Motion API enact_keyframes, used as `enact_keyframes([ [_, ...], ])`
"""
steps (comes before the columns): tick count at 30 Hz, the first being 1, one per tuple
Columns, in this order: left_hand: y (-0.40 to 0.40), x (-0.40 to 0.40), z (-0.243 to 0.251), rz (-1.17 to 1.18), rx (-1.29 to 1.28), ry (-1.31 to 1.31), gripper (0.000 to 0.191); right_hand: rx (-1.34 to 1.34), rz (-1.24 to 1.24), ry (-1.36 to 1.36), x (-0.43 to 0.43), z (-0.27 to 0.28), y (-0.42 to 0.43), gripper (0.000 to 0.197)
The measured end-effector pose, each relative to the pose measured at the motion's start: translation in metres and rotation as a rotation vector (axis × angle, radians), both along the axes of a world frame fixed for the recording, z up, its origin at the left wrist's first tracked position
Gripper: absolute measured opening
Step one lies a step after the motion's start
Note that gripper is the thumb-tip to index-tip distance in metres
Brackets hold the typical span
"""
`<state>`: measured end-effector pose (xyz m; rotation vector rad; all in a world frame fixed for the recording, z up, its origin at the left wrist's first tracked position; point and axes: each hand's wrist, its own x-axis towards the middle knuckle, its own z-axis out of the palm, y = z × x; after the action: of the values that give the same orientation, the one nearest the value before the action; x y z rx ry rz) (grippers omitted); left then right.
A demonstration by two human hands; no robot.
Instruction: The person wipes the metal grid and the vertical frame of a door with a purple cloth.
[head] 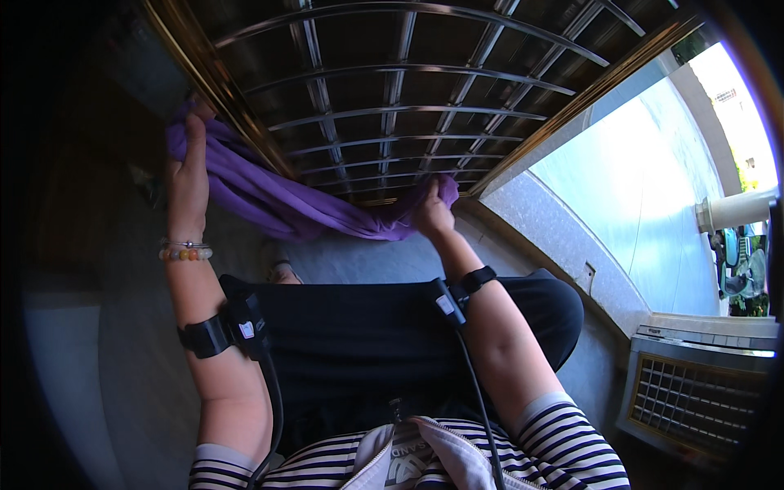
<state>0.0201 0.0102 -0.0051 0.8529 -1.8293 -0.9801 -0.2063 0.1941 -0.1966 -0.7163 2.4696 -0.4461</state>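
A long purple cloth [294,202] hangs slack between my two hands, low in front of a metal grille door [398,92] with a gold-coloured frame. At the upper left my left hand [190,159] grips one end, beside the frame's left edge; some of its fingers are hidden behind the cloth. My right hand [436,211] is closed around the other end, near the door's bottom right corner. The middle of the cloth sags below the door's lower edge, above the floor.
A stone threshold [569,257] runs along the right, with a bright paved area [631,153] beyond it. Another grille door panel [692,392] stands at the lower right. Outside are a pale column [741,211] and a parked scooter [738,269]. Cables run along both my arms.
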Motion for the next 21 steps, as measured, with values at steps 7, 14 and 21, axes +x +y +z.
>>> enact_keyframes([
  [7, -0.005, 0.001, -0.003, 0.053, -0.007, -0.031, 0.050, 0.066, -0.007, 0.040, 0.004, 0.013, 0.006, 0.068],
  [14, -0.006, 0.002, -0.004, 0.061, 0.026, -0.048, 0.054, -0.033, 0.024, 0.030, 0.010, 0.002, 0.004, 0.065],
  [21, -0.007, 0.003, -0.004, 0.074, -0.006, -0.068, 0.058, 0.020, -0.057, 0.039, 0.013, 0.013, 0.019, 0.058],
])
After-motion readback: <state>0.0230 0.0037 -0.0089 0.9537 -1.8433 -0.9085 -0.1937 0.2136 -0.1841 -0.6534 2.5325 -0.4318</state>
